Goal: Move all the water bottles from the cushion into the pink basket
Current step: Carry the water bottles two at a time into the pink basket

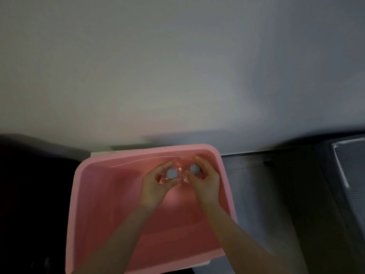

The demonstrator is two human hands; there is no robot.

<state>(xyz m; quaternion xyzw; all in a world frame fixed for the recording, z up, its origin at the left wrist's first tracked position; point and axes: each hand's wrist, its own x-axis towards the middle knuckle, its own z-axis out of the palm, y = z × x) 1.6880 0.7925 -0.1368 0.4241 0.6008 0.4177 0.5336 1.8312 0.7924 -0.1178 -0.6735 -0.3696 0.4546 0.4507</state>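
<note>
The pink basket (88, 194) fills the lower middle of the view, seen from above. Two clear water bottles stand upright inside it near its far wall, side by side, their pale caps facing me. My left hand (155, 189) wraps around the left bottle (171, 173). My right hand (205, 182) wraps around the right bottle (194, 169). Both forearms reach in over the basket's near rim. The bottles' bodies are mostly hidden by my fingers. No cushion is in view.
A pale wall (177, 66) takes up the upper half. To the left of the basket is a dark mass (29, 194). To the right lies a grey surface (266, 194), with a grey meshed object (349, 165) at the far right edge.
</note>
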